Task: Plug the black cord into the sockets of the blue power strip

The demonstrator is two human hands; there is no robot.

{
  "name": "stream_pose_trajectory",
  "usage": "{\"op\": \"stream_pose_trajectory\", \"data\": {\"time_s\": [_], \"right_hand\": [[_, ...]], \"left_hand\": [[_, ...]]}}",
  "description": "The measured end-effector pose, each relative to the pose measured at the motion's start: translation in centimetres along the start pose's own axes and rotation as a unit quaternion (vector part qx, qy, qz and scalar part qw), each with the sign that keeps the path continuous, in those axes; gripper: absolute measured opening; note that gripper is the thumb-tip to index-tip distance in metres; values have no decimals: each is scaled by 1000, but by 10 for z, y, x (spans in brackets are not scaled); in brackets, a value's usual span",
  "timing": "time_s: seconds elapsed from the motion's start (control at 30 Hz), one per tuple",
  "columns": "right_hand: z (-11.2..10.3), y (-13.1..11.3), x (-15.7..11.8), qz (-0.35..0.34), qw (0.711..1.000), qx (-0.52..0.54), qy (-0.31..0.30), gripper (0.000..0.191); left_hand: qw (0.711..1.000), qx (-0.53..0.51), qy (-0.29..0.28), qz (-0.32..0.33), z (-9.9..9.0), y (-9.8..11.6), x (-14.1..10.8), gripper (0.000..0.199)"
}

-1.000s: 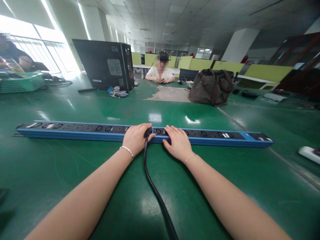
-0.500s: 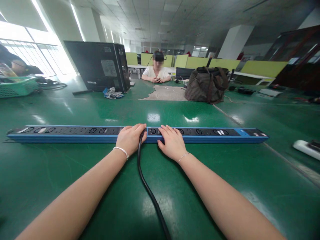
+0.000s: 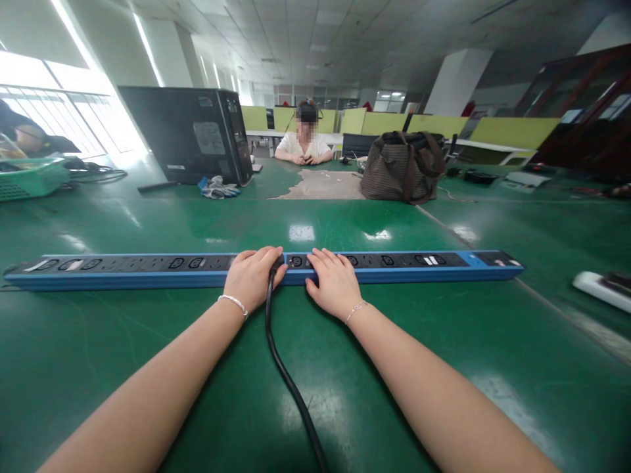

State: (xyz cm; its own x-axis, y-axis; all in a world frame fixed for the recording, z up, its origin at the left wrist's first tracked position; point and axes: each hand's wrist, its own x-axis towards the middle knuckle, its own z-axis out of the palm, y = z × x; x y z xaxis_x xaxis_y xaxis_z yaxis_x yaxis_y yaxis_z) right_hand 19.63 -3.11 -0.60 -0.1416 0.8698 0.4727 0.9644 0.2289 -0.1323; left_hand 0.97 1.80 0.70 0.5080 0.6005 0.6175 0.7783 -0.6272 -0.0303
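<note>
A long blue power strip (image 3: 148, 278) with a black socket face lies crosswise on the green table. At its middle, my left hand (image 3: 249, 276) is closed around the black plug (image 3: 278, 263) of a thick black cable (image 3: 286, 378). The plug is at the socket face; how deep it sits, my fingers hide. The cable runs down toward the bottom edge of the view. My right hand (image 3: 335, 282) grips the strip just right of the plug, fingers over the top and thumb against the near side. One socket (image 3: 296, 261) shows between my hands.
A black computer tower (image 3: 185, 135) stands back left, gloves (image 3: 218, 188) beside it. Further left is a green basket (image 3: 32, 177). A brown bag (image 3: 401, 167) sits back right. Across the table sits a person (image 3: 304, 141). A white device (image 3: 604, 292) lies at right.
The whole view has shifted slightly, so the strip sits a little lower and further left in it. Both hands keep the same places on the plug and strip.
</note>
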Motion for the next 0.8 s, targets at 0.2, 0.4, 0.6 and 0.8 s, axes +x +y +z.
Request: {"op": "stream_pose_trajectory", "data": {"time_s": [0.2,0.4,0.6,0.8], "right_hand": [[1,1,1,-2,1000,4,3,49],[2,1,1,-2,1000,8,6,49],[2,2,1,-1,1000,10,11,48],[3,1,1,2,1000,14,11,48]], "left_hand": [[995,-68,-52,-40,6,-11,0,37],[991,-102,-63,-65,5,-13,2,33],[985,-136,-52,-96,5,-9,1,28],[947,-182,74,-252,1,-12,7,38]]}}
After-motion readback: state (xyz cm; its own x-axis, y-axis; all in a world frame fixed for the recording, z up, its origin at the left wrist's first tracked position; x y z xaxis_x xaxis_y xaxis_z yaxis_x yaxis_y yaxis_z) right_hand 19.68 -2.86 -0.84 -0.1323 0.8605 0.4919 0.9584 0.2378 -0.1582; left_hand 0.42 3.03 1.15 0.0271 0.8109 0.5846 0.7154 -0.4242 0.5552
